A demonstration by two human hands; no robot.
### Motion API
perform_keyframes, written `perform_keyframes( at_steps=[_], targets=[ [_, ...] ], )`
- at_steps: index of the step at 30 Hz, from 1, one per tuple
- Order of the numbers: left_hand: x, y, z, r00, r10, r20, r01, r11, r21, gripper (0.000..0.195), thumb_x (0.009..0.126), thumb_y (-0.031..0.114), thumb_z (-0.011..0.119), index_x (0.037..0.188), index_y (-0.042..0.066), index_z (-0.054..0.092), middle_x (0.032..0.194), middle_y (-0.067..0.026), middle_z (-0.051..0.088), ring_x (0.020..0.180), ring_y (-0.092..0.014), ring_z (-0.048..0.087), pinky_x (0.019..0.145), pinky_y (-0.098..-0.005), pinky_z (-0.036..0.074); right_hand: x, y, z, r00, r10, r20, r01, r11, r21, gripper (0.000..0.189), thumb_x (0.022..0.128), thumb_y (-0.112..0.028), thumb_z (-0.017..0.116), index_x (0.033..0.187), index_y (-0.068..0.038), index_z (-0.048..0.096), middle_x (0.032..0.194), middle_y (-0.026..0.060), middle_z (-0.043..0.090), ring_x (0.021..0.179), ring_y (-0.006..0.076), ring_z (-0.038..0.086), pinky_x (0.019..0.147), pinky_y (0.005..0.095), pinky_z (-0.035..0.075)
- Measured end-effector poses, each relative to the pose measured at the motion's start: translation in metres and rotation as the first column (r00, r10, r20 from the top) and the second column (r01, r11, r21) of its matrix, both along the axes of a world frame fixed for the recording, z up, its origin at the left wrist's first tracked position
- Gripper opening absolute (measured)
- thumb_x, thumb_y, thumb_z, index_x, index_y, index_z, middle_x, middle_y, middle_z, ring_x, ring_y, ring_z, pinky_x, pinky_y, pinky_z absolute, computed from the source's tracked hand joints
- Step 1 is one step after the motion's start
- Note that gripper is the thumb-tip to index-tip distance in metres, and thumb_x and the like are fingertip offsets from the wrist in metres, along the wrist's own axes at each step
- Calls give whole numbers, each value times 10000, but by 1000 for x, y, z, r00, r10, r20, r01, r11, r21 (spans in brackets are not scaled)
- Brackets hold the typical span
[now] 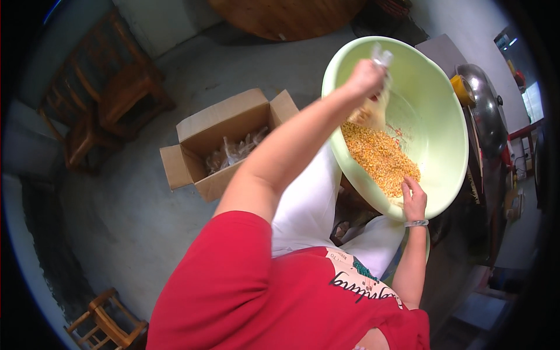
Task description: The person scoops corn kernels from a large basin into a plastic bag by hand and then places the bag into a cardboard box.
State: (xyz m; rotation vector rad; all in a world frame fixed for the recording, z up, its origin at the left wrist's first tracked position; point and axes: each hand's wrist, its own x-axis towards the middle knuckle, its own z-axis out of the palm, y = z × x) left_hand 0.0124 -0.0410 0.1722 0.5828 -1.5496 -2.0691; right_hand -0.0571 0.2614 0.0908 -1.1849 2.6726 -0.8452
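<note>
A large pale green plastic basin [442, 144] stands tilted before me, with a heap of yellow-orange corn kernels [376, 157] along its near left side. My left hand [368, 78] is closed on the gathered top of a clear plastic bag [375, 114], held over the basin; motion blurs it. Something yellowish shows inside the bag, whose lower end hangs just above the kernels. At the basin's near edge, my right hand [414, 199] has its fingers apart, the tips at the edge of the heap. No held object shows in it. A translucent bracelet [416, 223] circles that wrist.
An open cardboard box [223, 116] with clear plastic bags [236, 148] inside stands on the floor at left. Wooden chairs [127, 96] are at upper left, a small wooden stool [109, 319] at lower left. A round wooden tabletop [288, 17] and a metal wok lid [485, 109] lie beyond.
</note>
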Motion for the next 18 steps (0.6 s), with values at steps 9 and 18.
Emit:
perform_keyframes(
  at_steps=[9,18],
  targets=[
    [125,-91,16,876,474,-92,-465,880,102,256,850,247,495,669,67,503,497,-10,426,405,-89,378,378,-257,326,-4,0,-5,1000,-12,18,12,1000,21,226,803,-163,530,942,5,587,878,142,617,798,232,601,719,299,452],
    [199,-130,-96,732,602,320,-639,769,17,240,841,285,495,750,64,479,558,-13,413,454,-103,379,405,-258,318,0,-7,0,997,-46,56,44,998,42,221,808,-138,528,958,14,584,858,136,623,773,196,601,699,280,453]
  ],
)
